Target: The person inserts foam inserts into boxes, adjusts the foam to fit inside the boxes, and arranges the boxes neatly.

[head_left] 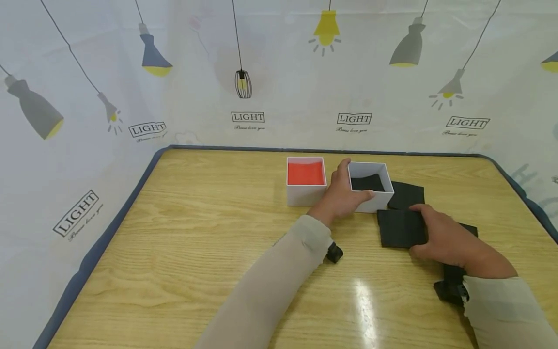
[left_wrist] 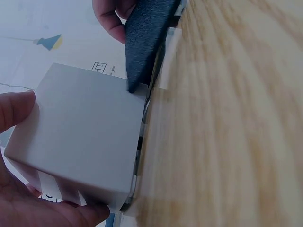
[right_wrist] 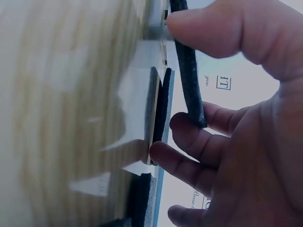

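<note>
My left hand (head_left: pixel 342 196) grips an open-topped white box (head_left: pixel 376 203) by its left side, the thumb along the front and the fingers at the back. Inside that box lies a black foam-like piece (head_left: pixel 368 183). To the right, my right hand (head_left: pixel 449 242) pinches a flat black foam-like sheet (head_left: pixel 400 229) between thumb and fingers. In the left wrist view the sheet (left_wrist: pixel 149 45) is tilted, its corner close to the box wall (left_wrist: pixel 85 127). From the right wrist view, the held sheet (right_wrist: pixel 188 75) shows edge-on, raised off the table.
Left of the gripped box stands a second white box (head_left: pixel 306 196) with a red piece (head_left: pixel 305 173) inside. A loose black sheet (head_left: pixel 409 195) lies behind the held one. More black pieces (head_left: pixel 470 229) lie partly hidden under the right hand and wrist. A printed curtain (head_left: pixel 296 131) borders the wooden table (head_left: pixel 196 232).
</note>
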The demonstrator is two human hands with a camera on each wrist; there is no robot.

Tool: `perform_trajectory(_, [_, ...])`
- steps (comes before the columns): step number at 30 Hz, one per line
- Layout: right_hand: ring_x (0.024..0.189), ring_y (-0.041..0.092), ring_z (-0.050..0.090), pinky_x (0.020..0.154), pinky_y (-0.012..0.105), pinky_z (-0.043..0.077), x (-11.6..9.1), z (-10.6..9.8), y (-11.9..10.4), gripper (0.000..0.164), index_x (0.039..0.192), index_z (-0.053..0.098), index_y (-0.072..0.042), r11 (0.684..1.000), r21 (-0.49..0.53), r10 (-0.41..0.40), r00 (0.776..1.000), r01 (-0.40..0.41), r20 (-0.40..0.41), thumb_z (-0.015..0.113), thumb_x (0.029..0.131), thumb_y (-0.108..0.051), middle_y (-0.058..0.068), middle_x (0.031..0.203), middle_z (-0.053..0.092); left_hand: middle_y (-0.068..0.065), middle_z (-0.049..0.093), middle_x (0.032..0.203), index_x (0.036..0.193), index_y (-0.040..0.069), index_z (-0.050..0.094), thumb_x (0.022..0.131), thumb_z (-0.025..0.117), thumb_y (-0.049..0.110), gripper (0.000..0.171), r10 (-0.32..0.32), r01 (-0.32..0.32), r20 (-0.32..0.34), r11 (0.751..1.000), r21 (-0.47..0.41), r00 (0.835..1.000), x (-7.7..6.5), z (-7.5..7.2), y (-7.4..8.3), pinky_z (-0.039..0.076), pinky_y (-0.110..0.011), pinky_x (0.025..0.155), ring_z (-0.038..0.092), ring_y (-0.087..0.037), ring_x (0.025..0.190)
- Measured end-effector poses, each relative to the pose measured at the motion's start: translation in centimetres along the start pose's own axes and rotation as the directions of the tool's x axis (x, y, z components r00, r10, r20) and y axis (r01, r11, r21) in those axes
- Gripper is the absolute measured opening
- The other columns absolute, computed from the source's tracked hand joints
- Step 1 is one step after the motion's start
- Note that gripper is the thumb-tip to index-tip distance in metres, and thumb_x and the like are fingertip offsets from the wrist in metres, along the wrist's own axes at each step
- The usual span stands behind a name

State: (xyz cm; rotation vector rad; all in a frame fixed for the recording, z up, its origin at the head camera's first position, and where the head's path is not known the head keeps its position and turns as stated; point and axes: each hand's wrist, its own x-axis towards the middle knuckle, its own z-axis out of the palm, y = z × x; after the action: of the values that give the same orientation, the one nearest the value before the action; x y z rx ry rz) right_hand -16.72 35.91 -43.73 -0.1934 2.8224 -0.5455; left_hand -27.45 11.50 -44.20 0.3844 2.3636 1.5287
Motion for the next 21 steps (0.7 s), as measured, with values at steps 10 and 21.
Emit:
perform_trajectory(10, [0.125, 0.055, 0.055, 0.095, 0.065, 0.05, -0.6, -0.6, -0.6, 0.11, 0.159, 0.019, 0.006, 0.998, 0.052, 0.02, 0.999, -0.023, 0.039, 0.087, 0.079, -0.03, 0.043, 0.146, 0.044, -0.002, 0.034, 0.163, 0.167, 0.033, 0.012, 0.092, 0.079, 0.037, 0.101, 0.003, -0.003, 0.004, 1.0, -0.001, 1.0, 0.0, -0.1, -0.1, 0.042, -0.045, 0.119, 0.045, -0.02, 0.141])
perform_trajectory(21, [0.113, 0.041, 0.059, 0.081, 0.042, 0.053, -1.5, -1.7, -0.5, 0.104, 0.162, 0.015, -0.001, 0.972, 0.231, -0.053, 0.998, 0.044, 0.033, 0.083, 0.085, -0.019, 0.033, 0.133, 0.052, -0.002, 0.034, 0.163, 0.167, 0.033, 0.012, 0.092, 0.08, 0.036, 0.101, 0.01, -0.01, -0.008, 1.0, 0.002, 1.0, 0.1, 0.1, -0.1, 0.042, -0.044, 0.118, 0.046, -0.02, 0.14])
